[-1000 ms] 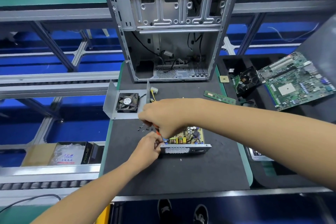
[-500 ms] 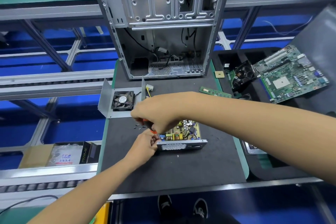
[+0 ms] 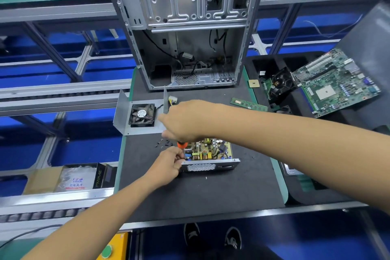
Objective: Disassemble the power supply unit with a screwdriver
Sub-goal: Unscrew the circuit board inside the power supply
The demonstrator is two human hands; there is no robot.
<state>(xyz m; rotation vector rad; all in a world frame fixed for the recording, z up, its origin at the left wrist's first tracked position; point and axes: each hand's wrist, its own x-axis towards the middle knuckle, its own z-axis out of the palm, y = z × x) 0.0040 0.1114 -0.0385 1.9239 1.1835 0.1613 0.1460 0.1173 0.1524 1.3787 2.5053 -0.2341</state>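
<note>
Right hand (image 3: 185,121) gripping screwdriver (image 3: 182,145) above power supply unit's (image 3: 209,155) left corner, left hand (image 3: 168,163) pinching there.

matt dark foam mat (image 3: 211,192), bare metal PSU shell (image 3: 211,166), orange plastic screwdriver handle (image 3: 182,144)

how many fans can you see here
2. One fan sits in the detached metal cover at the mat's left edge, behind the power supply unit. The other fan lies in the black tray on the right, beside the motherboard. Others may be hidden.
</note>
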